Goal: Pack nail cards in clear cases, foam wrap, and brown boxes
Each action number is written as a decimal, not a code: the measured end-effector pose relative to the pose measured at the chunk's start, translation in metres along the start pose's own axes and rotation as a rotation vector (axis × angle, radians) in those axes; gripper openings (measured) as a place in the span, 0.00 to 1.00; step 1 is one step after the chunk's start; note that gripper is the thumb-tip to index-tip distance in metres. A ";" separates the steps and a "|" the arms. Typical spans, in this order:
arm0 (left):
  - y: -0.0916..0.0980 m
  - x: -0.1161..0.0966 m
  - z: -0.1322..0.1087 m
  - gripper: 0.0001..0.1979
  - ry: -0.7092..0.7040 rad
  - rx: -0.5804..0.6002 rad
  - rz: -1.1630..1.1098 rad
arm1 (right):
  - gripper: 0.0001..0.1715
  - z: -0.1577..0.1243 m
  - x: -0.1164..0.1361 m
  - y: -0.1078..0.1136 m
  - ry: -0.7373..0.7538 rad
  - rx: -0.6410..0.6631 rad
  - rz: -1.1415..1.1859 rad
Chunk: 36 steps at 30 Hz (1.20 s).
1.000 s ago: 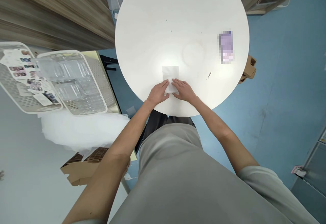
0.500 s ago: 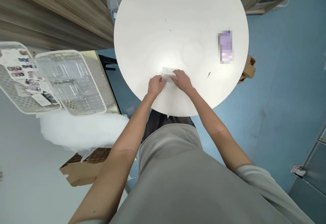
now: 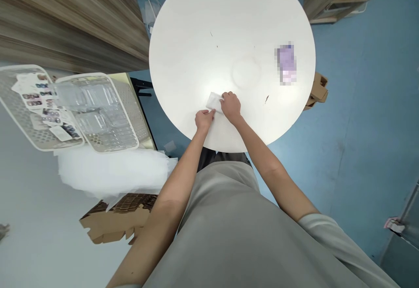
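Pinching the right end of the white packet (image 3: 214, 100), the right-hand grip (image 3: 231, 106) likely steadies it over the surface's (image 3: 186, 39) near side, while the left-hand grip (image 3: 204, 119) meets its lower edge, closure unclear.

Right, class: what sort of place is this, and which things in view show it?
Probably a small packing workroom, though I can't be certain. The clues are clear plastic boxes heaped in a white basket, a pile of white sheeting, and folded brown cardboard.
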<state>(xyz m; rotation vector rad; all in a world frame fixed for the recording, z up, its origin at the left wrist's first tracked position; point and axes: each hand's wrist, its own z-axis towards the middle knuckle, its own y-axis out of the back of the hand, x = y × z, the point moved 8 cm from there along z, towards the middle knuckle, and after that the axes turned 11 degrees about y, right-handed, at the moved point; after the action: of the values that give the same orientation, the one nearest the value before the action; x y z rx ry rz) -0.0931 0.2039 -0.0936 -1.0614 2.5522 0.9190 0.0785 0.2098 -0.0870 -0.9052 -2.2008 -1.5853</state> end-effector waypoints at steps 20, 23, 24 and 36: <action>0.106 0.015 0.046 0.19 0.081 0.000 -0.792 | 0.24 0.024 0.070 -0.044 -0.195 -0.060 0.975; 0.134 0.004 0.069 0.20 0.023 -0.082 -0.698 | 0.20 0.064 0.097 -0.035 -0.125 -0.081 0.828; 0.142 0.001 0.076 0.20 0.010 -0.109 -0.665 | 0.19 0.076 0.105 -0.033 -0.104 -0.091 0.773; 0.156 -0.015 0.100 0.14 -0.009 -0.407 -0.301 | 0.10 0.114 0.133 -0.040 -0.076 -0.088 0.367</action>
<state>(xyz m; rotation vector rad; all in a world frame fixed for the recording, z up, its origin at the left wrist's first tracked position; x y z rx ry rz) -0.1947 0.3596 -0.0928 -1.4930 2.1586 1.3798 -0.0336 0.3505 -0.0834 -1.3265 -1.8831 -1.4982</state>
